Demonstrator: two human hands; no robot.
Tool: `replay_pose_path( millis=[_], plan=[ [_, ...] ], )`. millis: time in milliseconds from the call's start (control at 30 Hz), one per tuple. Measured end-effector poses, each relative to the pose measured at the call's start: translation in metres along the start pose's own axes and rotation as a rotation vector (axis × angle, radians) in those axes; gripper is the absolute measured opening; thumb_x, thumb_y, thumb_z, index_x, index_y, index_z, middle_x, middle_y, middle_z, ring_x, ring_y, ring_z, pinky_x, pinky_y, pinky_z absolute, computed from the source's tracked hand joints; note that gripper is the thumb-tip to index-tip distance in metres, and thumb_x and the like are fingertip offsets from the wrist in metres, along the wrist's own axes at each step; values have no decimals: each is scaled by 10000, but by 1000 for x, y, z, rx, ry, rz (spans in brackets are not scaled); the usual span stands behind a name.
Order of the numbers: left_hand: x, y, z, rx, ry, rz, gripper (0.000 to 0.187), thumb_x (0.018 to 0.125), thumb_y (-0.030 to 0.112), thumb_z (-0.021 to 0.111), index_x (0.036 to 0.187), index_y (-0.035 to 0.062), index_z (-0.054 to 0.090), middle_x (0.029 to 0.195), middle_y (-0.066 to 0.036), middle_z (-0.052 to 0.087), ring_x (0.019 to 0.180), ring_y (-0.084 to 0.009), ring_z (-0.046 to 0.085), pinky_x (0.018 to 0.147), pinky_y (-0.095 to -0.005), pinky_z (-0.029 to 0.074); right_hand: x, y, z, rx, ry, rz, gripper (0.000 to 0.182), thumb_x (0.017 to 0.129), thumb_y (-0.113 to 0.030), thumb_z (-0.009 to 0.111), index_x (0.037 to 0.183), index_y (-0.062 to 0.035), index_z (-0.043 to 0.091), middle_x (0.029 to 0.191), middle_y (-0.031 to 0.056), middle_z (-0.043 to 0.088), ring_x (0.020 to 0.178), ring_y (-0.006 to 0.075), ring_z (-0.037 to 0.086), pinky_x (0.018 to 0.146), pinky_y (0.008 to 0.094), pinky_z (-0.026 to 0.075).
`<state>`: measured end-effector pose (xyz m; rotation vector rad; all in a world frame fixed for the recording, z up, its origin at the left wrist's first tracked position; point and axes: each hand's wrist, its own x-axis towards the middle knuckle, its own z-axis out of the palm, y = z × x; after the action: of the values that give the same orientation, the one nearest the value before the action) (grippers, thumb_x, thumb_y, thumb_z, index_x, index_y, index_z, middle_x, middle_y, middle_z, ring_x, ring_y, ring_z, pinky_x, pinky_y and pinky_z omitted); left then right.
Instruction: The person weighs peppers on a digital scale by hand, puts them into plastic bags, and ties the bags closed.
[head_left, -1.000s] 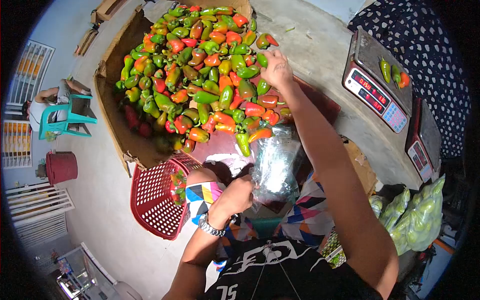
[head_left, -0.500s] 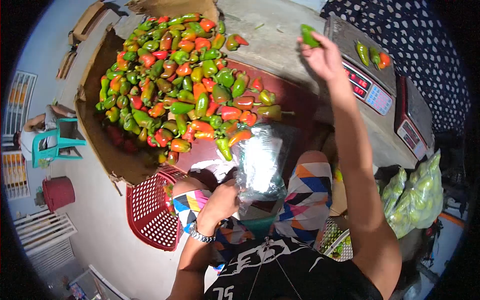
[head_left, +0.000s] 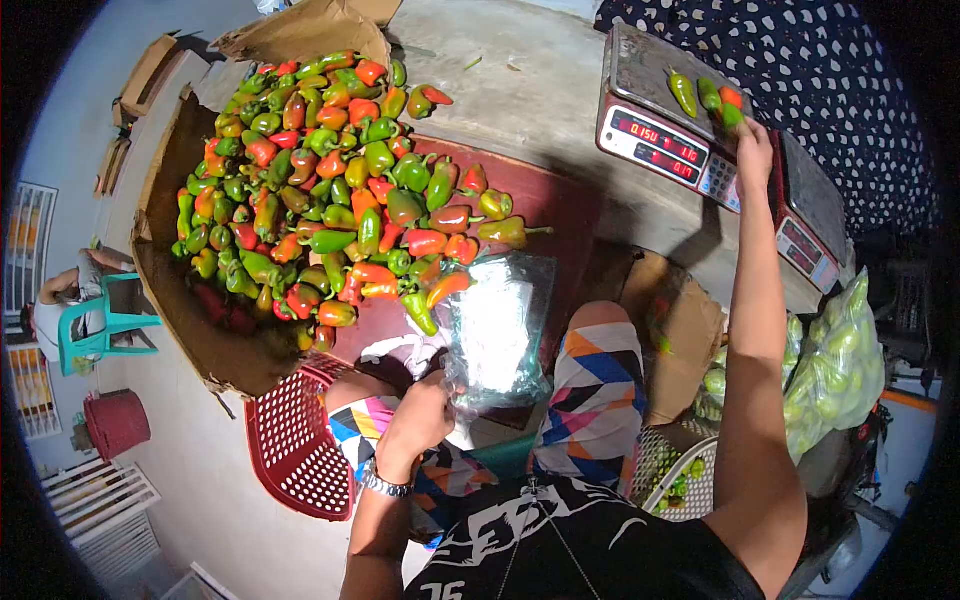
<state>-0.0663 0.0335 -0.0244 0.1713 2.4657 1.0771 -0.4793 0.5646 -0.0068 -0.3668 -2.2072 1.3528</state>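
Note:
My right hand [head_left: 754, 155] reaches over the digital scale [head_left: 650, 75], its fingers closed on a green pepper [head_left: 732, 115]. That pepper is at the plate, close against a green pepper [head_left: 709, 95] and a red-orange pepper [head_left: 731, 96]. A longer green pepper [head_left: 683, 92] lies a little to the left on the plate. The red display is lit. My left hand [head_left: 418, 415] is closed at the left edge of a clear plastic bag [head_left: 500, 330], above my knee; its fingertips are partly hidden. The bag shines strongly in the light.
A large heap of green, red and orange peppers [head_left: 330, 190] spreads from a torn cardboard box [head_left: 160, 240] onto a red surface [head_left: 570, 200]. A second scale [head_left: 800, 190] stands at right, above bagged green produce [head_left: 835, 370]. A red basket [head_left: 300, 450] is at lower left. A person sits far left.
My right hand has carried the green pepper rightward from beside the scale to its plate. My left hand stays at the plastic bag. The view has shifted slightly.

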Motion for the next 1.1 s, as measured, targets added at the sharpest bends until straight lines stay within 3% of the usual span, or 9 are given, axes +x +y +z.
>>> replay_pose_path(
  millis=[100, 133, 233, 433, 767, 833, 967, 1033, 1100],
  plan=[
    [-1, -1, 2, -16, 30, 17, 403, 699, -63, 696, 1093, 14, 729, 1081, -237, 696, 995, -435, 696, 895, -456, 559, 4, 10, -23, -499, 171, -129, 513, 855, -356, 760, 1271, -60, 700, 1170, 170, 749, 1052, 317, 722, 965, 398, 531],
    [-1, -4, 3, -9, 24, 12, 405, 698, -64, 695, 1094, 15, 730, 1081, -237, 696, 995, -435, 696, 895, -456, 559, 10, 13, -28, -506, 135, -48, 563, 821, -397, 784, 1291, -99, 698, 1244, 188, 733, 1187, 354, 688, 1043, 416, 494],
    [-1, -2, 3, 2, 6, -8, 410, 697, -63, 698, 1098, 16, 730, 1081, -237, 695, 994, -435, 695, 899, -454, 559, 17, 23, -32, -630, 68, -36, 565, 830, -403, 775, 1302, -102, 697, 1253, 200, 728, 1209, 358, 677, 1052, 417, 490],
    [0, -1, 1, 8, 1, -21, 424, 680, -67, 707, 1095, 18, 729, 1094, -231, 695, 1003, -428, 696, 907, -450, 558, 25, 38, -34, -592, 12, -123, 603, 835, -422, 765, 1344, -110, 680, 1275, 210, 718, 1229, 367, 668, 1062, 414, 486],
    [1, 3, -1, 27, -32, -58, 443, 668, -82, 696, 1101, 8, 726, 1098, -246, 688, 1013, -440, 689, 916, -451, 553, 35, 46, -42, -530, -41, -65, 677, 845, -470, 774, 1365, -53, 659, 1304, 191, 711, 1242, 319, 665, 1068, 390, 479],
    [1, 5, -3, 24, -30, -28, 437, 697, -62, 685, 1127, 3, 727, 1062, -269, 680, 976, -467, 685, 884, -492, 556, 35, 46, -45, -489, -62, -70, 675, 853, -471, 769, 1372, -55, 656, 1319, 192, 705, 1259, 314, 657, 1076, 391, 473],
    [0, 7, -4, 27, -40, -53, 459, 663, -85, 687, 1113, -4, 722, 1099, -255, 685, 1017, -448, 683, 920, -453, 551, 8, 31, -53, -451, 180, -103, 549, 882, -432, 776, 1255, -38, 689, 1178, 146, 737, 1109, 266, 691, 1004, 369, 503],
    [0, 6, -4, 23, -34, -43, 457, 663, -86, 685, 1111, -5, 722, 1101, -255, 685, 1023, -449, 681, 917, -458, 551, -45, 0, -53, -342, 281, -88, 429, 919, -367, 766, 1176, -30, 698, 1088, 111, 740, 1011, 224, 691, 953, 351, 519],
    [0, 5, -3, 13, -19, -21, 435, 680, -76, 684, 1109, -6, 717, 1091, -262, 681, 1011, -461, 679, 899, -480, 552, -114, -12, -44, -189, 188, -320, 243, 965, -242, 730, 1079, -31, 687, 983, 67, 711, 904, 171, 650, 875, 322, 523]
  ],
)
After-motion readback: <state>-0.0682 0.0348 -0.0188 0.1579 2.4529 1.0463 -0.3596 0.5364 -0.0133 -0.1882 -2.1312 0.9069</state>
